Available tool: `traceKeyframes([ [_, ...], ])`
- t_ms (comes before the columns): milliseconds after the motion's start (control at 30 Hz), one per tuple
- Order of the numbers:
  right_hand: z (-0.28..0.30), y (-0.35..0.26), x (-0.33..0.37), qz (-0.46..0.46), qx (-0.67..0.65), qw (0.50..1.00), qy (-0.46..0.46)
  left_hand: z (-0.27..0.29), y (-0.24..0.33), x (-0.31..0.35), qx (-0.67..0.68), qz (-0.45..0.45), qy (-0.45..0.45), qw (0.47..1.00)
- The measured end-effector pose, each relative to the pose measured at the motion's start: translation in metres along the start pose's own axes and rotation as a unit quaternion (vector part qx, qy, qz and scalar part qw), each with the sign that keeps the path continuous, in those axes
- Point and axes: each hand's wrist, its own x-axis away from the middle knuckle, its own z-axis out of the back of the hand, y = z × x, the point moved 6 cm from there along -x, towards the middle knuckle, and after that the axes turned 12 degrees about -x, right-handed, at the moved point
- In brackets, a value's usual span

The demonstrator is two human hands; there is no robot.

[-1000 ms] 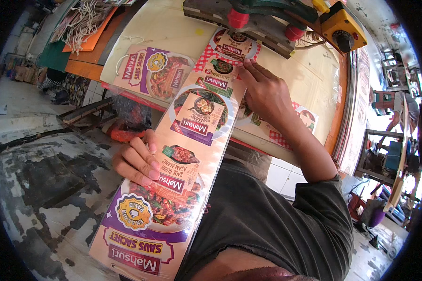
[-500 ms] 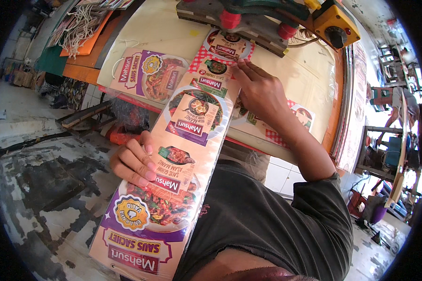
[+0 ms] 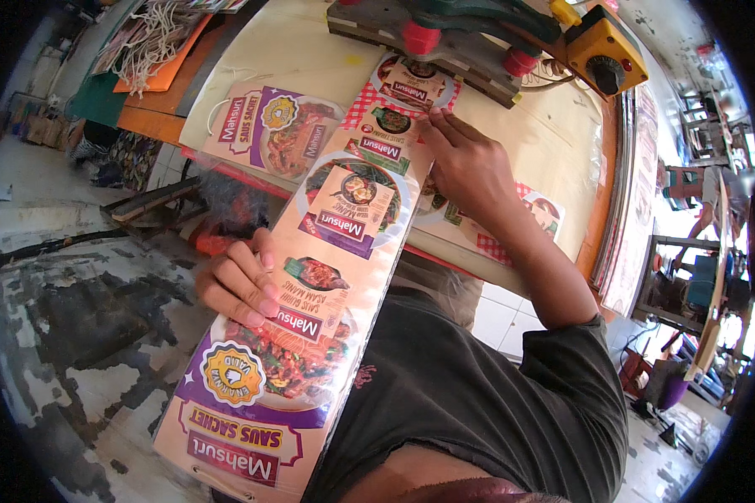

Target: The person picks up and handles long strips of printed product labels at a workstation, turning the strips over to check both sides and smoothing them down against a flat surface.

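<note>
Your left hand (image 3: 239,281) grips the strip (image 3: 344,201) by its edge; your right hand (image 3: 470,163) touches it near the press (image 3: 468,59), pinch unclear.

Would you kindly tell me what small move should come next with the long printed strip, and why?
Perhaps a light nudge by the right hand to square the far end of the printed strip with the dark bar: that hand touches the strip's edge close to the bar, while the left hand holds the nearer part, which juts past the table.
</note>
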Motion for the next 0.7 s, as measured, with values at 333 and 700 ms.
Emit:
traceKeyframes([
  [333, -0.0045, 0.0015, 0.001, -0.008, 0.001, 1.0, 0.001, 0.0014, -0.0022, 0.0047, 0.013, -0.003, 0.027, 1.0],
  [700, -0.0019, 0.0014, 0.0021, -0.032, -0.007, 0.999, -0.01, -0.0014, -0.0056, 0.001, 0.026, -0.011, 0.028, 0.999],
])
